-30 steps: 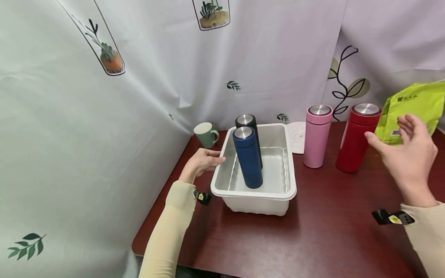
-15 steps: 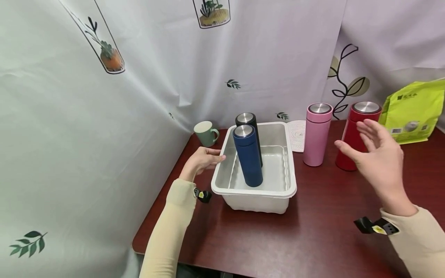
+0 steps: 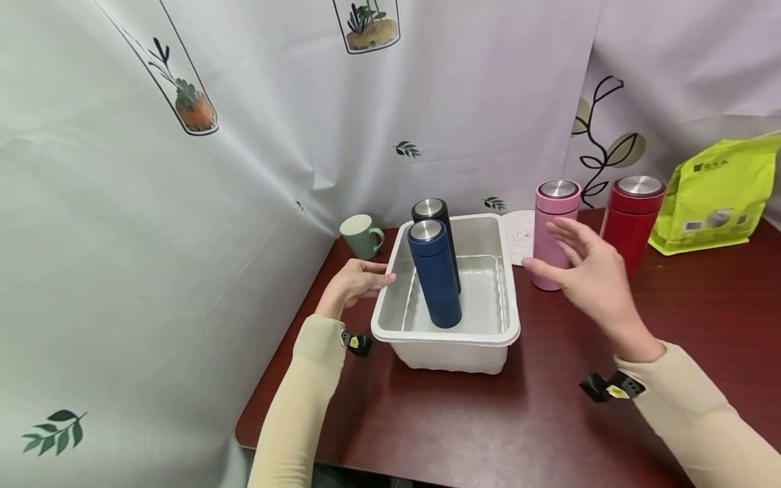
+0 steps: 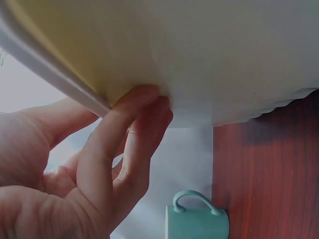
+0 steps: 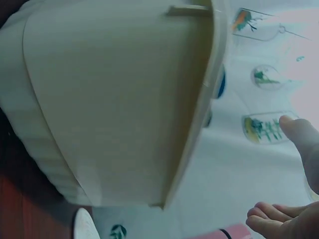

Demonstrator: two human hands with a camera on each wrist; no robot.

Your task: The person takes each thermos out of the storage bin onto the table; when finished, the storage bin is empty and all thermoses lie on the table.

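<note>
A white plastic bin (image 3: 448, 342) stands on the table, and my left hand (image 3: 354, 285) pinches its left rim. In the left wrist view, the fingers press the outer wall (image 4: 199, 59) while the thumb passes over the rim. Two thermos bottles are upright inside: a blue one (image 3: 436, 278) in front and a black one (image 3: 430, 208) partly hidden behind it. My right hand (image 3: 592, 274) is in front of a pink thermos (image 3: 555, 203), thumb and fingers spread apart, holding nothing. Right of it is a red thermos (image 3: 634, 217), its lower part hidden by that hand.
Behind the bin's left side stands a green mug (image 3: 361, 238). A round white woven mat (image 3: 520, 234) lies between the bin and the pink thermos. A lime-green bag (image 3: 714, 196) stands at the right back, against a printed curtain (image 3: 476, 102).
My right hand has moved left, from beside the green bag, past the red thermos, to the pink thermos. My left hand and the bin have stayed in place.
</note>
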